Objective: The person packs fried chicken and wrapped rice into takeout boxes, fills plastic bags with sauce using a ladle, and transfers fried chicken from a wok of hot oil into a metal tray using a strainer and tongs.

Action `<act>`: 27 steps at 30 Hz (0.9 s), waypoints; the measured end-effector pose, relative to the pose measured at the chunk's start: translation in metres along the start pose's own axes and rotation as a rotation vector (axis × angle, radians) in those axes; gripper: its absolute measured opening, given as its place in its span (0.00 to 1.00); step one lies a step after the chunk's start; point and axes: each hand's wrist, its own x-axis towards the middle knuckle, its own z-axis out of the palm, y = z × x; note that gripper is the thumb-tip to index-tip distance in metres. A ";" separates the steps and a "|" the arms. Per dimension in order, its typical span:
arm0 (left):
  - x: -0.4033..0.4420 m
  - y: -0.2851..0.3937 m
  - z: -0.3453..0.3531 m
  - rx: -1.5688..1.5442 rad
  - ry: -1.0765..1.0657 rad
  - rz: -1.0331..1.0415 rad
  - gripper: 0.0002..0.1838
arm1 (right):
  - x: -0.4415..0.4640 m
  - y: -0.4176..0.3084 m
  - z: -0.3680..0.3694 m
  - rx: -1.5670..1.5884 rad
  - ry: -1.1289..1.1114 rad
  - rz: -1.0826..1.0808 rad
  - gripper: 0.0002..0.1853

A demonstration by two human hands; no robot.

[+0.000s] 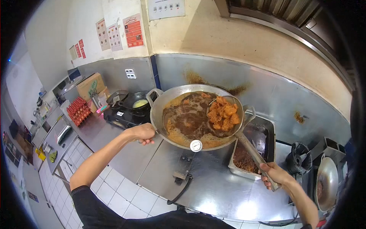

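A large wok (155, 114) of bubbling brown oil stands on the steel counter. My right hand (275, 174) is wrapped round the long handle of a skimmer (249, 148). The skimmer's bowl, heaped with orange-brown fried pieces (223, 113), rests over the right side of the oil. My left hand (142, 133) is closed in a fist beside the wok's left rim. A thin rod seems to run from that fist toward the rim, but its kind is unclear. A round dial thermometer (196, 145) sits at the wok's front edge.
Right of the wok stands a deep metal tray (244, 173) with brown crumbs. A black stove (118, 119) with a small pan (134, 100) is at left, near red egg trays (79, 111). Another wok (326, 171) stands far right. A black hose (183, 191) hangs over the front edge.
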 end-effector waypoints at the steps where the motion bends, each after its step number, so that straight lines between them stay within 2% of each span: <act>1: 0.000 -0.002 0.004 -0.006 0.000 0.003 0.11 | -0.002 -0.007 -0.001 -0.006 0.003 0.000 0.20; 3: -0.001 -0.005 0.012 -0.198 -0.056 0.011 0.17 | -0.005 -0.019 -0.001 -0.170 0.021 0.066 0.19; 4: 0.000 -0.006 0.015 -0.244 -0.129 0.034 0.25 | -0.006 -0.026 0.004 -0.159 0.011 0.088 0.19; 5: 0.005 -0.011 0.019 -0.244 -0.131 0.041 0.25 | -0.005 -0.029 0.008 -0.159 0.018 0.086 0.19; 7: 0.017 -0.025 0.031 -0.485 -0.144 0.080 0.22 | -0.002 -0.035 0.014 0.035 -0.135 0.170 0.18; 8: 0.016 -0.028 0.035 -0.550 -0.112 0.098 0.13 | -0.001 -0.039 0.020 0.033 -0.127 0.167 0.18; 13: 0.005 -0.019 0.049 -0.556 -0.048 0.070 0.13 | 0.012 -0.039 0.060 0.349 -0.250 0.252 0.18; 19: 0.033 -0.015 0.048 -0.344 0.072 0.117 0.15 | 0.036 -0.028 0.087 0.558 -0.345 0.176 0.16; 21: 0.050 -0.015 0.048 -0.174 0.148 0.280 0.14 | 0.045 -0.023 0.096 0.715 -0.385 0.134 0.15; 22: 0.053 -0.013 0.047 -0.163 0.141 0.279 0.14 | 0.051 -0.017 0.099 0.793 -0.421 0.104 0.15; 24: 0.057 -0.004 0.053 -0.034 0.250 0.347 0.27 | 0.061 -0.011 0.108 0.883 -0.443 0.073 0.15; 25: 0.057 -0.003 0.059 -0.020 0.235 0.339 0.27 | 0.061 -0.006 0.116 0.966 -0.474 0.042 0.15; 27: 0.060 0.010 0.059 0.106 0.373 0.370 0.28 | 0.064 -0.003 0.124 0.998 -0.475 -0.009 0.15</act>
